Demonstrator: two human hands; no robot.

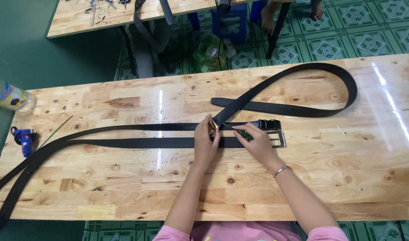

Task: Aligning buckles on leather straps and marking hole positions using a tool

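Note:
Two black leather belts lie on a pale wooden table (124,187). One belt (124,143) runs flat to the left and carries a metal buckle (275,134) at its right end. The other belt (329,71) loops round at the upper right. My left hand (205,143) pinches the looped belt's cut end, where a small metal clasp (212,125) sits, and presses down on the flat belt. My right hand (257,142) grips a green-handled screwdriver (242,133), its tip pointing left at the clasp. A thin bracelet is on my right wrist.
A plastic bottle (10,96) lies at the table's far left corner. A small blue tool (24,138) rests near the left edge. A second wooden table (79,15) with tools and straps stands beyond, with another person's bare feet (269,15) under it. Green patterned floor tiles surround both.

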